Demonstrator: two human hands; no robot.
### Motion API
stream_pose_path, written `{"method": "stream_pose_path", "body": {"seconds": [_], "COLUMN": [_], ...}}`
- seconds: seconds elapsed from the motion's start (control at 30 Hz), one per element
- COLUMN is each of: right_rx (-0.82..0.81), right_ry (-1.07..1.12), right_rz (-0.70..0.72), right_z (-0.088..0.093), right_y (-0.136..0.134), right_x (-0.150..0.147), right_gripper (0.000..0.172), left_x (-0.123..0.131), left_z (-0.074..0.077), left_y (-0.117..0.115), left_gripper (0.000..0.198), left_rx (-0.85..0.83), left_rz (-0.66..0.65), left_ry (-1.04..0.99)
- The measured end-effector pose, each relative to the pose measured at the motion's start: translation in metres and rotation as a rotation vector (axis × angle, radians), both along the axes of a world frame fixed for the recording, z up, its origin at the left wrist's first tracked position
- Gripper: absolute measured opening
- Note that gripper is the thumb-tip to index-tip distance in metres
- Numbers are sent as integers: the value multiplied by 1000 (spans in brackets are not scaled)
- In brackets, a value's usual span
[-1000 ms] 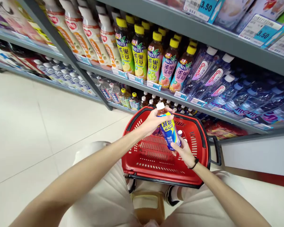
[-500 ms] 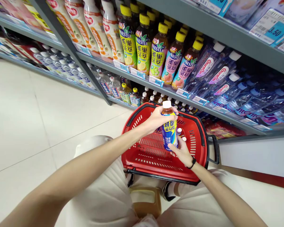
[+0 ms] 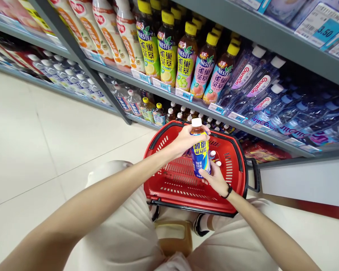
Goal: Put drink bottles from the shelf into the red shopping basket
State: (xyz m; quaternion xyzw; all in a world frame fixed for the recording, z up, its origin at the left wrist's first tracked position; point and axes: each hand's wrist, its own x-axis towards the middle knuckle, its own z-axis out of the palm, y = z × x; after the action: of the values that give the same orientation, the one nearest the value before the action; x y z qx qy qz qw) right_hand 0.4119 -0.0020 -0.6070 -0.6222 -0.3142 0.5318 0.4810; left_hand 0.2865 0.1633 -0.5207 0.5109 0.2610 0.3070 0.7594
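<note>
Left hand (image 3: 188, 140): closed round the neck and shoulder of a plastic bottle with a white screw cap, brown contents and a blue-and-yellow label (image 3: 201, 152); the thumb lies across the upper label. Right hand (image 3: 215, 180): partly curled at the lower end of the same bottle, thumb on the front. A thin black wristband (image 3: 229, 191) sits on the right wrist. The bottle is nearly upright, cap uppermost, and is held over a red slotted plastic shopping basket with black rim trim (image 3: 183, 192). Two small white-capped bottles (image 3: 213, 154) show inside the basket, just right of the held bottle. The person's cream trousers (image 3: 118, 233) flank the basket on the near side. Beyond it stands a grey metal shelving unit (image 3: 214, 20); its middle shelf carries yellow-capped tea bottles (image 3: 185, 62), white bottles with orange print (image 3: 101, 30) to their left, and clear water bottles (image 3: 261, 86) to their right. Pale floor tiles (image 3: 19, 150) lie at left.
</note>
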Motion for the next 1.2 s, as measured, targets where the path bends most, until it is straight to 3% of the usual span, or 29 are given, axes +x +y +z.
{"method": "stream_pose_path", "body": {"seconds": [0.17, 0.4, 0.73, 0.97, 1.2], "right_rx": [25, 157, 190, 156, 149], "right_ry": [-16, -186, -254, -232, -235], "right_rz": [52, 167, 180, 183, 186], "right_z": [-1, -1, -11, -7, -3], "right_y": [-2, -2, -2, -4, -3], "right_x": [3, 3, 6, 5, 5], "right_gripper": [61, 82, 75, 69, 72], "left_x": [2, 2, 0, 2, 2], "left_z": [-3, -1, 3, -3, 1], "left_y": [0, -1, -3, -2, -2], "left_gripper": [27, 28, 27, 27, 29], "left_rx": [-28, -95, -77, -78, -112], "left_rz": [15, 29, 13, 11, 17], "left_ry": [-13, -30, -26, -30, -17]}}
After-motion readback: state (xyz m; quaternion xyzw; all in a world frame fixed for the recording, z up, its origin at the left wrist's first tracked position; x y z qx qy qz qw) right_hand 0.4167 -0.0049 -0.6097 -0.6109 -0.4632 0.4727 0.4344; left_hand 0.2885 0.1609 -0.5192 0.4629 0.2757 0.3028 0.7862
